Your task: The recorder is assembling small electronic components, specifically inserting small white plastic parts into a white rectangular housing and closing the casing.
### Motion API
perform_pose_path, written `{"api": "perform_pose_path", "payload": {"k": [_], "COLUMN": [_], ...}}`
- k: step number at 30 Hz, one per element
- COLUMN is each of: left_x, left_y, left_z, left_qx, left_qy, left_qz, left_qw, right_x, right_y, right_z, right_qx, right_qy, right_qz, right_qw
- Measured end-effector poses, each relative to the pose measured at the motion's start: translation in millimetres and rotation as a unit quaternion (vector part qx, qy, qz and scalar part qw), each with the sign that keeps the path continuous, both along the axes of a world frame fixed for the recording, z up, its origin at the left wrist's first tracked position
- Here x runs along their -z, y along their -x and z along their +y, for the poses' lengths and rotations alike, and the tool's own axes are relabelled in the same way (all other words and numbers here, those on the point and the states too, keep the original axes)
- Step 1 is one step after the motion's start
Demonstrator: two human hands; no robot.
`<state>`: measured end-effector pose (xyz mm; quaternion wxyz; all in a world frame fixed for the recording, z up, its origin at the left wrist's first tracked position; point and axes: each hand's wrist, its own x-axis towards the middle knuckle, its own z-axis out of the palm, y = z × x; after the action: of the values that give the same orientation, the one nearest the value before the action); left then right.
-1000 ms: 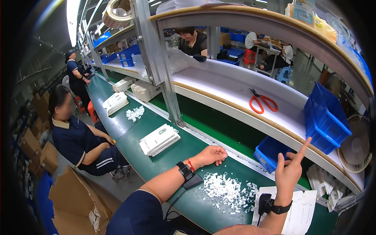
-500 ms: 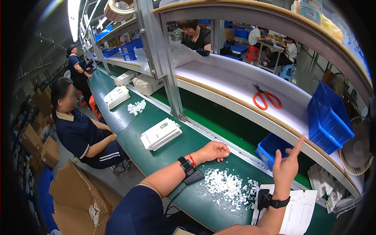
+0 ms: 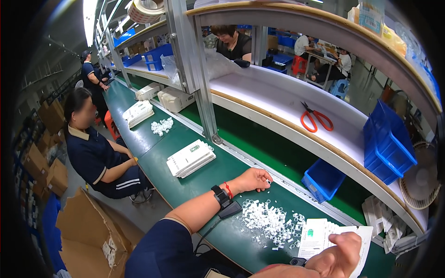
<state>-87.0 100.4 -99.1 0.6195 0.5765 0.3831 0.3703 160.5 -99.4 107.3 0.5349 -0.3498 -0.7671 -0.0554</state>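
Ring pinched in left hand, pile just nearer body. Down comes right hand, away from lower bin, now over cards, fingers curled; can't tell if gripping. Both hands flank pile, seemingly closer to work.

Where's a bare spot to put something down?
The green table looks bare between the white printed stack and the left forearm. The white shelf looks bare between the clear plastic bag and the red-handled scissors. It's crowded at the pile of small white rings and the printed papers by the right hand.
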Motion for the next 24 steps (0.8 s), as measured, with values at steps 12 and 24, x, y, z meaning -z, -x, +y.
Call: {"api": "perform_pose_path", "payload": {"k": [12, 24], "left_x": [3, 6], "left_y": [-4, 2], "left_z": [3, 4], "left_qx": [0.0, -0.009], "left_qy": [0.013, 0.003], "left_qz": [-0.044, -0.043], "left_qw": [0.999, 0.999], "right_x": [140, 155], "right_y": [-82, -82], "right_z": [26, 27], "right_qx": [0.3, 0.407], "right_qy": [0.353, 0.409], "right_qz": [-0.194, -0.164], "right_qw": [0.865, 0.8]}}
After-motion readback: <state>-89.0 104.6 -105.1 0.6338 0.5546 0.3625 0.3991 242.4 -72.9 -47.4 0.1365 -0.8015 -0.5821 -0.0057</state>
